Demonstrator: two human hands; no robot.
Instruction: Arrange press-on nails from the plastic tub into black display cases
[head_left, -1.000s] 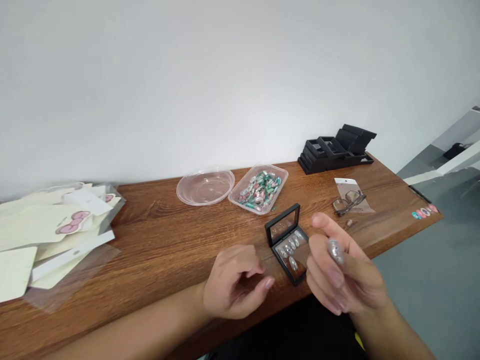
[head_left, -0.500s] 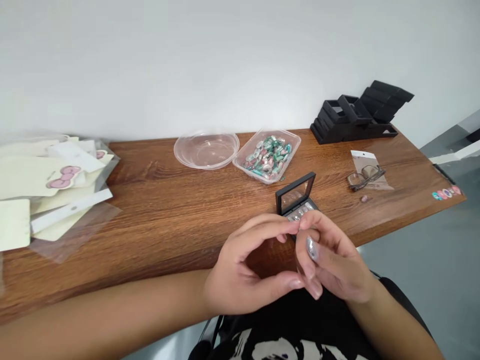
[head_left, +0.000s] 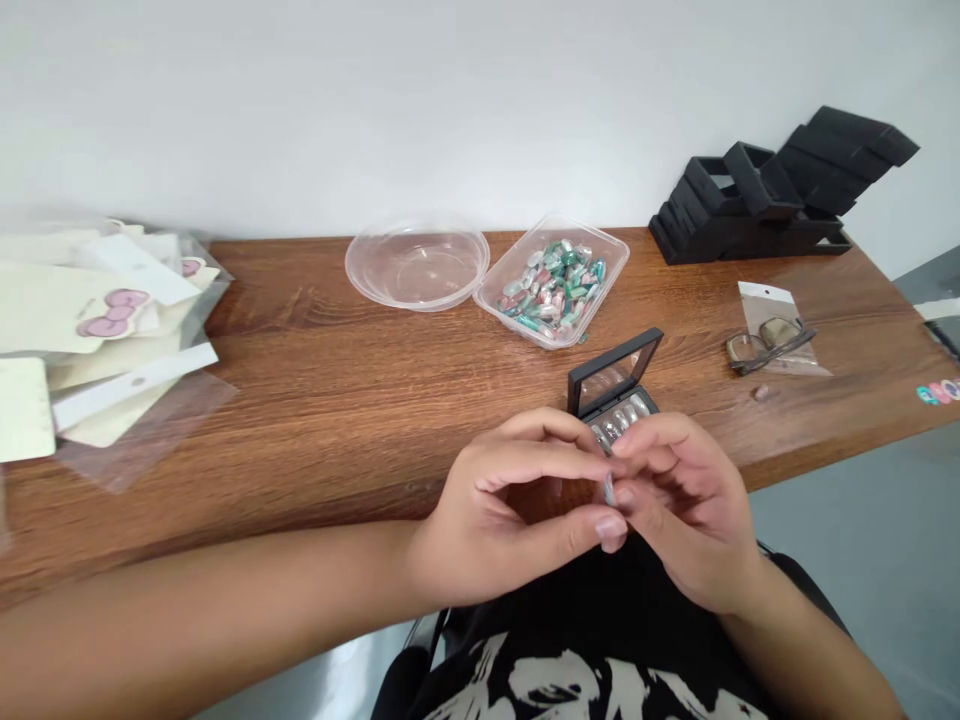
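Close together in front of my body, both hands meet at their fingertips around a small silvery false nail [head_left: 609, 489]. The thumb and index finger of my left hand [head_left: 517, 500] close on it from the left. From the right, my right hand [head_left: 686, 510] pinches at the same piece, its fingers partly hiding it. Just beyond them, an open black case [head_left: 616, 372] with a clear window lid stands on the table. Glittery silver false nails [head_left: 619, 420] lie in rows inside it, partly covered by my fingers.
A clear tub [head_left: 487, 290] holds many green, pink and silver nails. Beside it sits a round clear lid or dish [head_left: 417, 265]. Black cases [head_left: 720, 215] are stacked at back right. Glasses [head_left: 769, 345] lie on a clear packet. Bagged cards [head_left: 112, 350] cover the left.
The silvery nail has moved from the tip of my right thumb to between the fingertips of both hands. My right hand has turned and its fingers have closed in. The camera view has shifted.
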